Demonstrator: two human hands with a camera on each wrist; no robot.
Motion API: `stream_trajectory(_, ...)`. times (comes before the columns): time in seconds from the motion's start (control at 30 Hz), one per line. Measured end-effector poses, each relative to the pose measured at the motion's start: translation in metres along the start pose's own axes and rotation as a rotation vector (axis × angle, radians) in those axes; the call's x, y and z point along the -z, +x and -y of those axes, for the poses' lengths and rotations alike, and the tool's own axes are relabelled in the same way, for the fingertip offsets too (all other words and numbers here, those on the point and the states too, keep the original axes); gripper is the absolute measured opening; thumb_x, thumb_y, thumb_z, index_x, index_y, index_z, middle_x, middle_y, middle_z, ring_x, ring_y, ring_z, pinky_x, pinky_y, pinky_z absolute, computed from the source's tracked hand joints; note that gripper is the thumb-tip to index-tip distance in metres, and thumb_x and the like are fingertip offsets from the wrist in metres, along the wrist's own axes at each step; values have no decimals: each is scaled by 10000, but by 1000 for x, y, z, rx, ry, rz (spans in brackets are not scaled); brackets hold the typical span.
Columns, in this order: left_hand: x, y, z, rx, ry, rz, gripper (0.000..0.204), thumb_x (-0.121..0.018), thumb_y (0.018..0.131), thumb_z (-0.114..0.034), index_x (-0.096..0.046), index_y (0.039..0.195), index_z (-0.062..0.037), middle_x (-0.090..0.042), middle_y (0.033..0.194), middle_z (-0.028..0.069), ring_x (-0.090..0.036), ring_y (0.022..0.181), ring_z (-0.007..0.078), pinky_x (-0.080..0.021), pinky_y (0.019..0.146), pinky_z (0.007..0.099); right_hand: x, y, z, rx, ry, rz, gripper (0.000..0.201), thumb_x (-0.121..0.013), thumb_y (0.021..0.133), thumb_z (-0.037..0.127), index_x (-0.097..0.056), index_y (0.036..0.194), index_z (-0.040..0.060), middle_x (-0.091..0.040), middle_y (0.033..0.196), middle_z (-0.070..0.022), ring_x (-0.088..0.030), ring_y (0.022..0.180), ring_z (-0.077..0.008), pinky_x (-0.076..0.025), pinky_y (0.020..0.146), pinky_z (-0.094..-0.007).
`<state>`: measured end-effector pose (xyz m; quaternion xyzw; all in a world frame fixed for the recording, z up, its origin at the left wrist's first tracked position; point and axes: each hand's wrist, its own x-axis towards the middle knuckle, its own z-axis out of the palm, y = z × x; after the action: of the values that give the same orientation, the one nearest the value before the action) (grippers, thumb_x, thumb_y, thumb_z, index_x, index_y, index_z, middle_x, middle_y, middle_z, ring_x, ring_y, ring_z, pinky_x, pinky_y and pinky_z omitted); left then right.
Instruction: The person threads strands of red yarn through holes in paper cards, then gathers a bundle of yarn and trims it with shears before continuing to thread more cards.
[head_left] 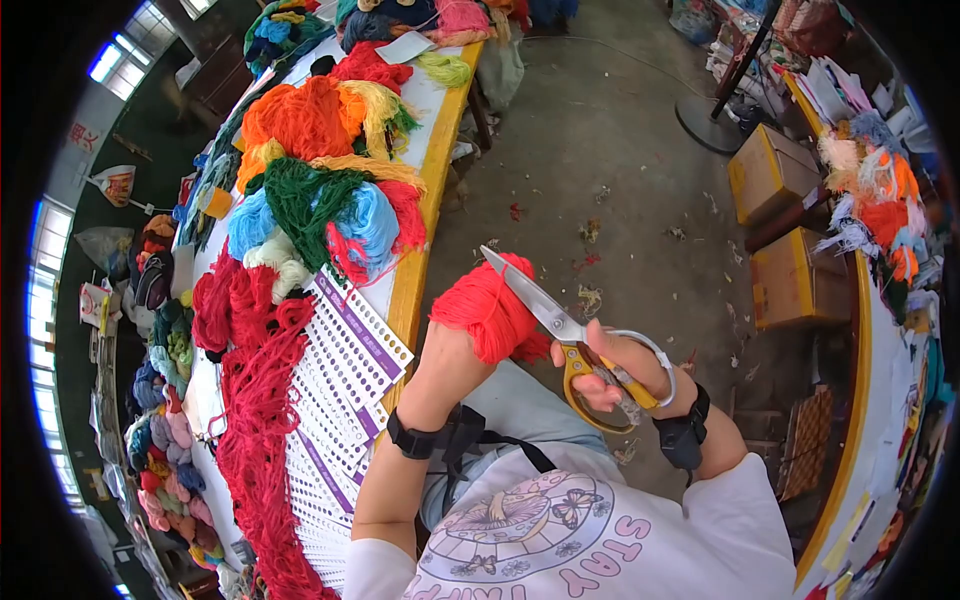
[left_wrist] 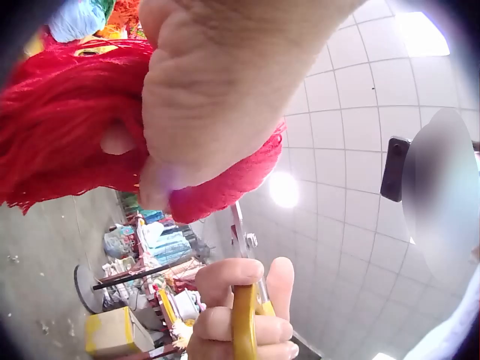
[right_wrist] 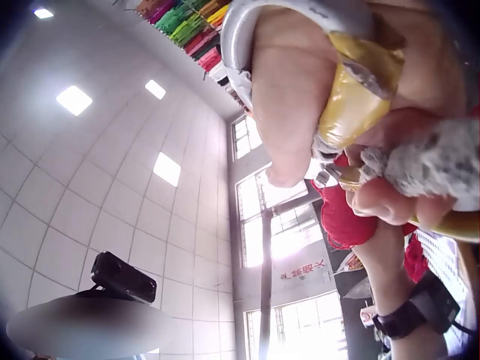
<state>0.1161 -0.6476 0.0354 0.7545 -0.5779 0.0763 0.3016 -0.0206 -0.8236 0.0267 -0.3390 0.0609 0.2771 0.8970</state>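
Note:
A bundle of red yarn (head_left: pixel 487 310) is gripped by the left hand (head_left: pixel 455 358), which is mostly hidden under it in the head view. In the left wrist view the left hand (left_wrist: pixel 214 97) has its fingers in the red yarn (left_wrist: pixel 67 120), loose strands hanging to one side. The right hand (head_left: pixel 628 365) holds large scissors (head_left: pixel 535 300) by yellow handles, one of them wrapped in grey material. The blades lie against the top of the bundle; how far apart they are, I cannot tell. In the right wrist view the right hand (right_wrist: pixel 292 90) curls round the handles.
On the table (head_left: pixel 437 175) at left lie orange yarn (head_left: pixel 300 118), dark green yarn (head_left: pixel 305 200), a long pile of red yarn (head_left: pixel 255 430) and printed sheets (head_left: pixel 345 340). Cardboard boxes (head_left: pixel 800 277) and a second table (head_left: pixel 862 380) stand at right. Scraps litter the floor.

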Motion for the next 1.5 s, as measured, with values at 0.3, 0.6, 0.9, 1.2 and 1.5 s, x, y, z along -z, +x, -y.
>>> stream_trajectory(0.3, -6, -28, 21, 95, 7, 40, 415, -657, 601, -16, -594, 1009, -56, -579, 1058, 128, -543, 996, 320, -444, 833, 388, 3, -6, 1, -27, 6, 9, 655, -300, 830, 657, -448, 1060, 62, -456, 699, -12, -468, 530, -66, -491, 507, -264)
stream_trajectory(0.6, -25, -33, 19, 88, -34, 53, 379, -585, 584, 53, -596, 946, -59, -594, 939, 131, -565, 854, 333, -470, 709, 402, 1, -7, 9, -48, 11, -138, 598, -305, 869, 607, -440, 1064, 58, -429, 627, 21, -388, 445, -45, -385, 438, -227)
stream_trajectory(0.9, -19, -42, 16, 144, -200, 239, 274, -564, 626, 34, -575, 887, -50, -593, 805, 134, -567, 747, 335, -469, 642, 387, 9, 3, 23, 459, -253, -499, 304, -560, 838, 208, -450, 1067, 42, -532, 692, -40, -512, 553, -111, -463, 511, -247)
stream_trajectory(1.2, -22, -28, 0, 122, -124, 629, 156, -565, 634, -11, -544, 784, -50, -581, 737, 153, -565, 734, 350, -451, 624, 411, 2, 52, 11, 604, -1488, -508, 227, -607, 740, 152, -569, 963, 137, -644, 758, -90, -625, 693, -278, -481, 575, -351)
stream_trajectory(1.5, -25, -21, 11, 808, -703, 723, 208, -622, 728, -180, -609, 904, -70, -623, 774, 159, -585, 750, 359, -457, 654, 415, 94, 54, 19, 757, -1690, -1117, 228, -618, 756, 179, -524, 958, 131, -630, 727, -71, -621, 635, -254, -466, 522, -368)
